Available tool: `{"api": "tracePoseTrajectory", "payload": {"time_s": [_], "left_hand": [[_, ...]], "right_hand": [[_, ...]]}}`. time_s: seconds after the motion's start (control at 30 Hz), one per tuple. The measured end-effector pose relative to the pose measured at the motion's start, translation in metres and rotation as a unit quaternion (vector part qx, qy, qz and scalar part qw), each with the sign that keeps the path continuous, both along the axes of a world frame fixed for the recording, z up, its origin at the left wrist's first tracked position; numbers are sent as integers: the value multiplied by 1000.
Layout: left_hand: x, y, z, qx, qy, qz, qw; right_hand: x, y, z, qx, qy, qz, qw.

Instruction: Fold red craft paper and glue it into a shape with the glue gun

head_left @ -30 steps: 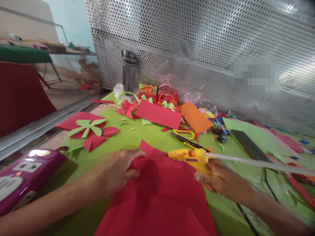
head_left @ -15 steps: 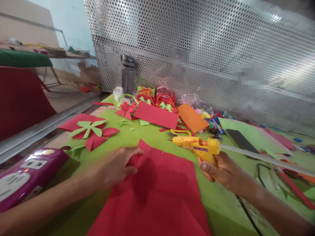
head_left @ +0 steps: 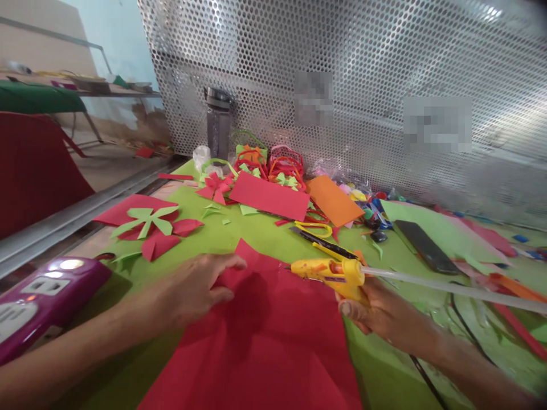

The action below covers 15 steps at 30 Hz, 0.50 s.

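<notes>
Two bare hands flank a large red sheet (head_left: 273, 347), which lies between them and runs lengthwise from its far edge toward the wearer, past the bottom of the view. The yellow glue gun (head_left: 327, 270) lies crosswise to that length, its nozzle aimed left at the other hand and right by the sheet's far edge (whether the tip touches the paper, I cannot tell). The right hand (head_left: 371, 310) is wrapped around the grip and is nearer that part of the edge; the left hand (head_left: 203, 287) rests at the sheet's left side, thumb and forefinger spread, just below the raised far corner. Beyond the far edge, a strip of green table cover (head_left: 213, 236) leaves some room before the red rectangle (head_left: 271, 195). Room is tighter on the right: the black cutter (head_left: 325, 242) and yellow scissors (head_left: 318, 229) lie just past the gun, while the long glue stick (head_left: 444, 285) juts out rightward over scraps and a black cord (head_left: 468, 327). At far left, a purple power strip (head_left: 55, 302) sits beyond the left forearm.
</notes>
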<state>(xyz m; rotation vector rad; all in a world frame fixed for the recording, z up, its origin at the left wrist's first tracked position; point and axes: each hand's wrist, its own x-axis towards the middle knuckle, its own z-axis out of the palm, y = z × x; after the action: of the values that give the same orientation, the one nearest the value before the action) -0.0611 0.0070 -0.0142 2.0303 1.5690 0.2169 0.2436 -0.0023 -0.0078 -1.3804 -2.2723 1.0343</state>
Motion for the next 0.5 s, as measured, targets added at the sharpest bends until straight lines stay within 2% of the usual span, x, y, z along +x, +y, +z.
{"api": "tracePoseTrajectory", "payload": {"time_s": [0.17, 0.37, 0.5], "left_hand": [[2, -1, 3, -1, 10, 4, 1000], [-2, -1, -2, 19, 7, 4, 1000], [-2, 1, -4, 5, 5, 3, 1000]], "right_hand": [[-2, 2, 0, -38, -11, -7, 999], [-2, 2, 1, -30, -15, -5, 999], [0, 2, -2, -24, -26, -12, 999]]}}
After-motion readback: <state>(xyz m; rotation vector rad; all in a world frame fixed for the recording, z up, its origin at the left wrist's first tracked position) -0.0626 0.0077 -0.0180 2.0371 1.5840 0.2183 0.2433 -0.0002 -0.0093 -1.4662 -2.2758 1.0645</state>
